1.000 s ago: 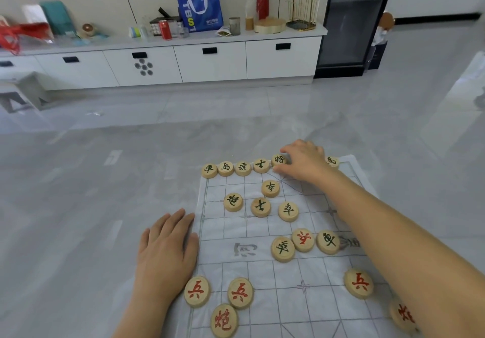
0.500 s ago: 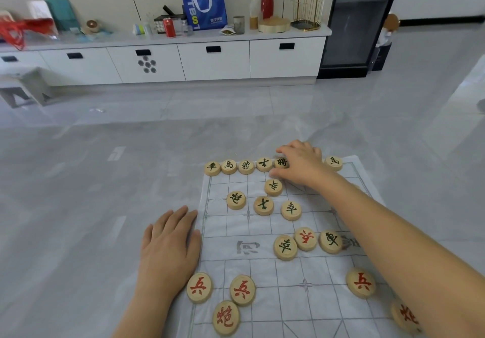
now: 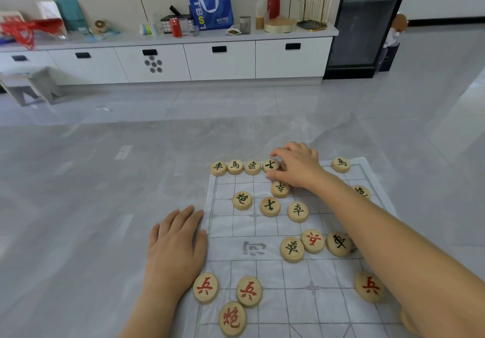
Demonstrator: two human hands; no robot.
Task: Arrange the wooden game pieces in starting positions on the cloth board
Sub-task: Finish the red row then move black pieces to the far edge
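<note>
A white cloth board (image 3: pixel 283 277) with a printed grid lies on the grey floor. Round wooden pieces with black characters form a far row (image 3: pixel 235 166); another black piece (image 3: pixel 340 164) sits at the far right. My right hand (image 3: pixel 298 166) reaches over that row, fingers curled round the general piece (image 3: pixel 283 166), which is almost hidden. Loose black pieces (image 3: pixel 269 206) lie below it, and three pieces (image 3: pixel 312 240) cluster at the board's middle. Red pieces (image 3: pixel 248 291) lie near me. My left hand (image 3: pixel 175 243) rests flat at the board's left edge.
Grey tiled floor (image 3: pixel 91 193) surrounds the board. White low cabinets (image 3: pixel 220 59) with bags, cans and jars on top run along the far wall. A dark glass-door cabinet (image 3: pixel 364 20) stands at the back right. My right forearm crosses the board's right side.
My right hand has shifted slightly left over the far row and now covers the general piece that showed at its fingertips. My left hand has stayed put.
</note>
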